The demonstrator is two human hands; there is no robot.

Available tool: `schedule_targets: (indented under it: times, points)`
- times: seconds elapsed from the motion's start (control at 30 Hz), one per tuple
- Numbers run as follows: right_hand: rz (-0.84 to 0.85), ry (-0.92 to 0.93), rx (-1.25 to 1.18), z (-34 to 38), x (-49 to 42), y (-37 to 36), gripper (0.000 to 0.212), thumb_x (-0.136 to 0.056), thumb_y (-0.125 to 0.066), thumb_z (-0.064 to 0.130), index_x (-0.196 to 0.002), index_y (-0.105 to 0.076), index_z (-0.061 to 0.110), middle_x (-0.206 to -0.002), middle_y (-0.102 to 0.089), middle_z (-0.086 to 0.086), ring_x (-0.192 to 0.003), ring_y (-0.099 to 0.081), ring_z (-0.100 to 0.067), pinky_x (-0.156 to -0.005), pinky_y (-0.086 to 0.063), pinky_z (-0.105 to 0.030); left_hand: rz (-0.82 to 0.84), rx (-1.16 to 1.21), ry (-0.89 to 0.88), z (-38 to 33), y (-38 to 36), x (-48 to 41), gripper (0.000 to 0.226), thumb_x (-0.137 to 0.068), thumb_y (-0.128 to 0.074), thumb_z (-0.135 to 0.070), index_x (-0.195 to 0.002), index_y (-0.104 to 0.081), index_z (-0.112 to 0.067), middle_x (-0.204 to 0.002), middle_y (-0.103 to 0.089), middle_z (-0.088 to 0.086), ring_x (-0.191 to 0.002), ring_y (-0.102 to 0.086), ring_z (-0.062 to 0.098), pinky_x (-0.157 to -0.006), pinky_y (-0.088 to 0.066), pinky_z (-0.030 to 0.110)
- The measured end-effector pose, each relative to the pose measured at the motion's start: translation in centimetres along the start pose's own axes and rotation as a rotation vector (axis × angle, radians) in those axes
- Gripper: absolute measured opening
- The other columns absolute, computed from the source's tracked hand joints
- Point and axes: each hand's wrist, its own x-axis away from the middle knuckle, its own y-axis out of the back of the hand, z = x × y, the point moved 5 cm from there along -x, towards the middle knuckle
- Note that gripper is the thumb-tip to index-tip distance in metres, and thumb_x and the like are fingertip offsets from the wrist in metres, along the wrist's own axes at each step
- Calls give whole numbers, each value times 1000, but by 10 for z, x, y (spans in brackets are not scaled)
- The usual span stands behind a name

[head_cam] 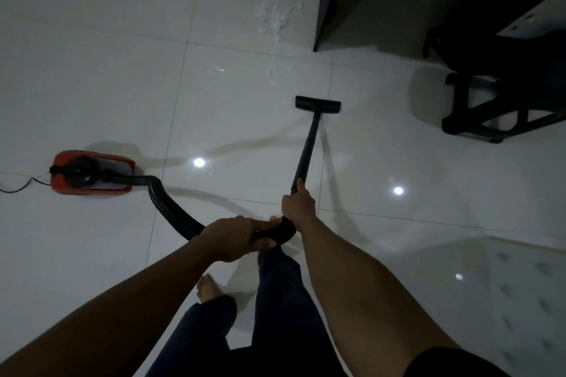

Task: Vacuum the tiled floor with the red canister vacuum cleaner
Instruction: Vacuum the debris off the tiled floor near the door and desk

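Observation:
The red canister vacuum cleaner [92, 173] sits on the white tiled floor [92, 70] at the left. Its black ribbed hose [167, 208] curves from the canister to my hands. My left hand [235, 237] grips the hose's curved end. My right hand [298, 203] grips the lower part of the black wand [307, 150]. The wand runs forward to the flat black floor head [318, 104], which rests on a tile. A scatter of white debris [277, 17] lies on the floor beyond the head.
A dark cabinet or desk panel [329, 0] stands at the top right. A black chair base [490, 110] is at the right. A thin black power cord [21, 187] trails left from the canister. My bare foot [208, 286] and dark trousers are below.

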Motion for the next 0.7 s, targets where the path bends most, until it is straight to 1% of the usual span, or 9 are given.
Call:
schedule_targets:
  times: [0.1, 0.17, 0.27, 0.33, 0.43, 0.5, 0.6, 0.7]
  points:
    - [13, 19, 25, 19, -18, 12, 72, -95, -47, 17, -156, -13, 30, -138, -51, -10, -110, -57, -24, -83, -48, -30, -18, 33, 16, -5, 17, -15, 57, -99, -37, -64, -152, -22, -51, -106, -67, -2, -89, -60, 13, -83, -47, 32]
    - [17, 27, 42, 31, -27, 19, 72, -95, -47, 16, -156, -13, 31, -137, -51, -10, -109, -58, -24, -83, -50, -30, -30, 48, 24, -8, 28, -22, 58, -98, -37, -64, -152, -22, -50, -104, -66, -4, -91, -61, 13, -85, -49, 34]
    - [37, 31, 55, 52, -47, 29, 72, -94, -47, 15, -156, -14, 32, -135, -52, -10, -105, -59, -24, -81, -51, -31, -55, 83, 63, -11, 47, -38, 58, -99, -38, -63, -153, -23, -48, -106, -68, 1, -91, -61, 13, -90, -51, 37]
    - [41, 47, 67, 68, -60, 37, 73, -94, -47, 14, -156, -14, 32, -136, -52, -11, -103, -59, -25, -78, -49, -30, -72, 117, 93, -11, 60, -47, 58, -99, -39, -63, -153, -24, -47, -101, -68, 2, -89, -63, 15, -88, -52, 38]
    - [49, 55, 67, 89, -74, 47, 73, -94, -47, 14, -156, -13, 32, -136, -51, -11, -90, -54, -22, -72, -47, -30, -113, 135, 121, -11, 80, -58, 59, -98, -40, -63, -152, -24, -48, -92, -66, 1, -82, -64, 15, -84, -54, 39]
    - [50, 53, 61, 100, -78, 52, 74, -94, -47, 13, -156, -13, 32, -135, -51, -11, -87, -51, -20, -70, -45, -30, -136, 133, 122, -11, 92, -62, 59, -97, -40, -65, -152, -26, -48, -88, -66, -2, -80, -64, 14, -83, -55, 40]
    - [45, 50, 55, 106, -75, 55, 74, -94, -47, 12, -157, -13, 31, -135, -51, -10, -88, -51, -20, -70, -45, -30, -137, 139, 115, -11, 99, -61, 60, -96, -40, -66, -151, -27, -49, -84, -65, -5, -82, -65, 14, -84, -54, 40]
    - [41, 46, 53, 99, -62, 50, 74, -94, -47, 12, -157, -12, 30, -135, -52, -12, -98, -57, -25, -74, -49, -32, -115, 153, 98, -12, 91, -52, 59, -97, -41, -64, -152, -28, -46, -84, -64, -6, -85, -65, 14, -87, -53, 39]
